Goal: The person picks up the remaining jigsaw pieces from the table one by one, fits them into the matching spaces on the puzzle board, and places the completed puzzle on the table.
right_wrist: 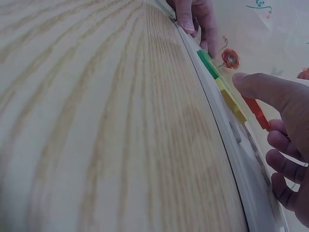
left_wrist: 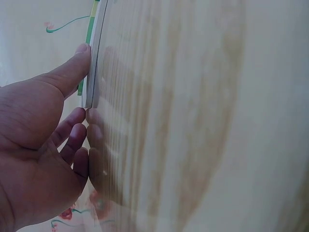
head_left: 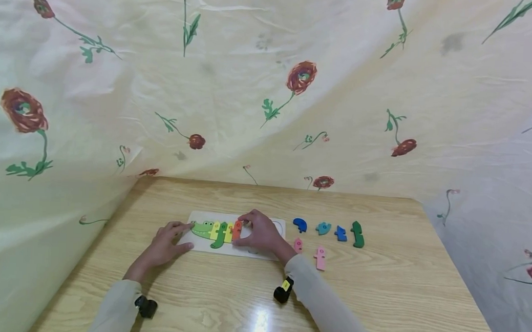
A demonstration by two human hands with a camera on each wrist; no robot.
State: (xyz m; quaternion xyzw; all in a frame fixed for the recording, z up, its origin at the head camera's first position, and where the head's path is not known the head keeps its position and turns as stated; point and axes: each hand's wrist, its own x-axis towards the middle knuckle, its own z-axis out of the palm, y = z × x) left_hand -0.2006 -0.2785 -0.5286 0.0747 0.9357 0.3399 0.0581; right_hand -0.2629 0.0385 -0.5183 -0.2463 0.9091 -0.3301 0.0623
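A white puzzle board lies on the table, bearing a green crocodile head piece, yellow pieces and a green leg piece. My right hand pinches an orange-red puzzle piece between thumb and fingers. In the right wrist view that piece looks tilted, just above the board beside a yellow piece. With fingers spread and loosely bent, my left hand touches the board's left end. Its thumb rests against the board's edge in the left wrist view.
Right of the board lie a dark blue piece, a teal piece, a blue piece, a dark green piece and two pink pieces, one nearer the front. Flowered cloth hangs behind and beside the wooden table.
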